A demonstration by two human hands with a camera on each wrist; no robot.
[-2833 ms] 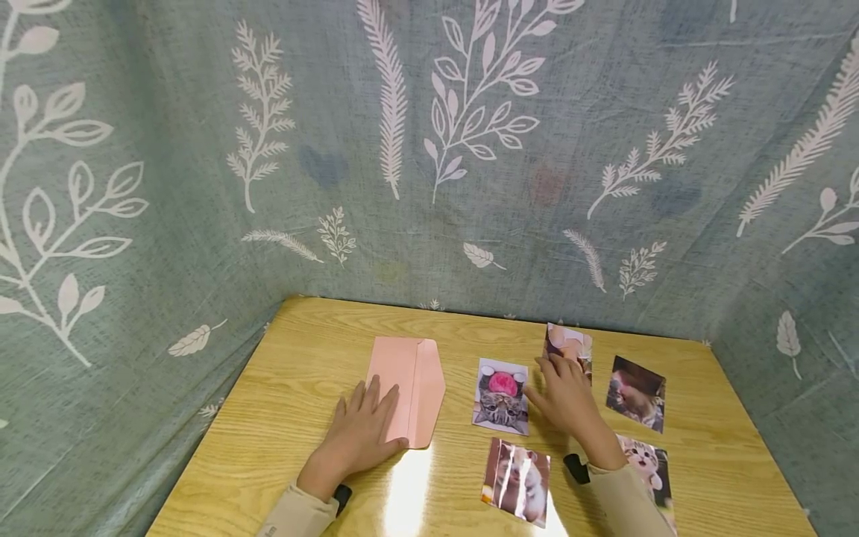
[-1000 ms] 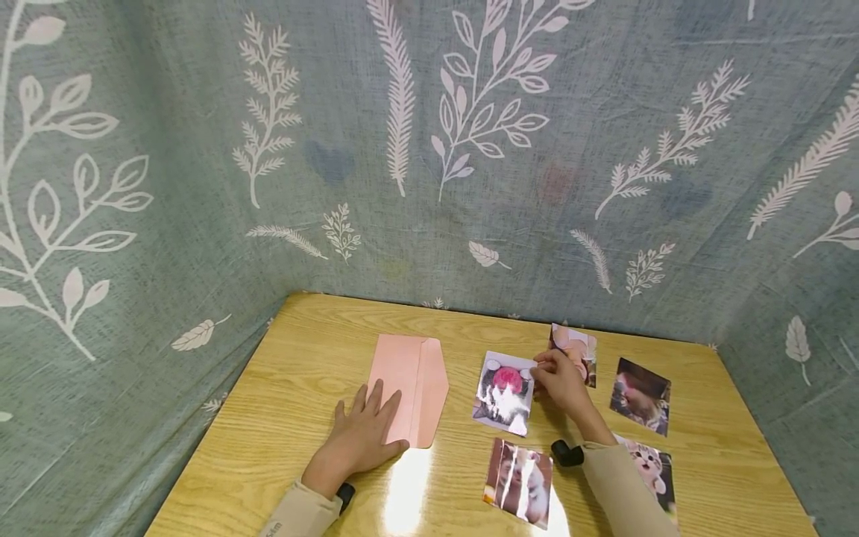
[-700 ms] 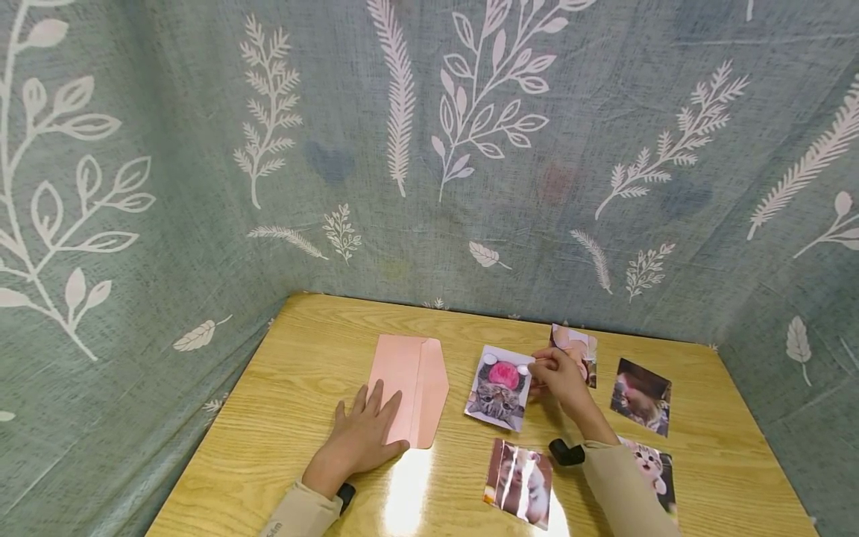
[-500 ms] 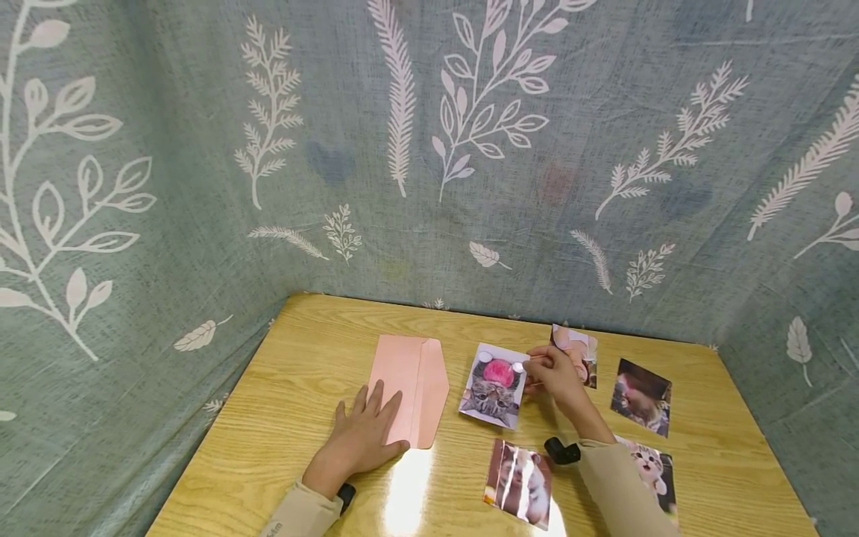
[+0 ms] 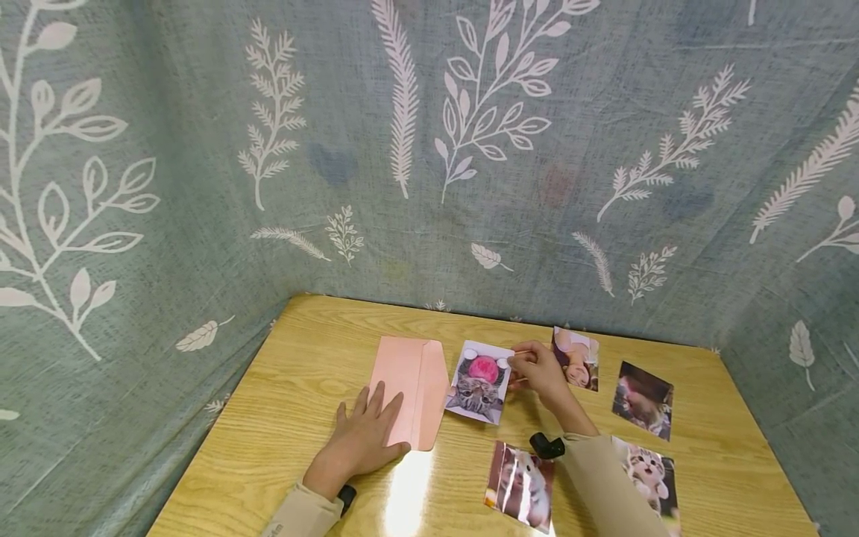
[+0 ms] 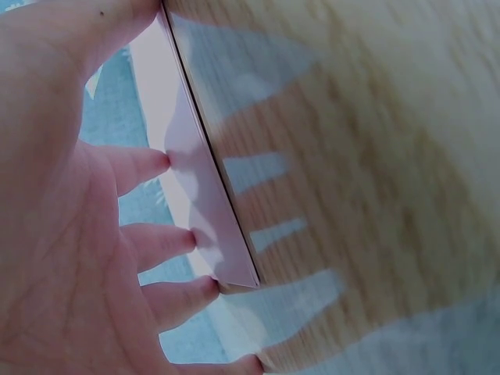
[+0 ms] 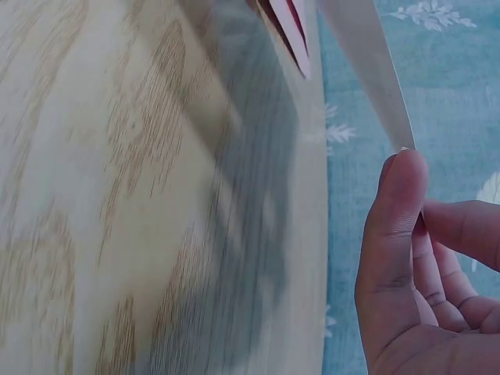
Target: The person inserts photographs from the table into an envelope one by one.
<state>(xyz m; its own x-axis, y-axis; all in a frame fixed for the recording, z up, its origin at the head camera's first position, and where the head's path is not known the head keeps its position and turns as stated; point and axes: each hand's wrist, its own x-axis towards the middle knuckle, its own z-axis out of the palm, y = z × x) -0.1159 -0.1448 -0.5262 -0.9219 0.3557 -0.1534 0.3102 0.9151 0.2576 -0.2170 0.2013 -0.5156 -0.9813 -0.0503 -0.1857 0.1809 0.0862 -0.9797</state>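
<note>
A pink envelope (image 5: 403,369) lies on the wooden table with its flap side to the right. My left hand (image 5: 362,436) rests on its lower left part, fingers spread and straight; the left wrist view shows the fingertips at the envelope (image 6: 207,203). With thumb and fingers my right hand (image 5: 540,373) pinches the right edge of a photo (image 5: 478,384) of an upside-down cat with a pink ball. In the right wrist view, the thumb and fingers hold the photo's edge (image 7: 379,78), seen almost side-on above the tabletop. The photo's left side is close to the envelope's flap.
Other photos lie on the table (image 5: 315,335): a person (image 5: 579,362) at the back, a dark animal picture (image 5: 643,399) at right, a kitten (image 5: 647,473) partly under the right sleeve, and a hamster picture (image 5: 520,488) in front. A patterned cloth (image 5: 416,246) hangs behind.
My right hand has taken hold of the cat photo, lifted it and carried it left towards the envelope. The photo of the person is more uncovered. My left hand has stayed put.
</note>
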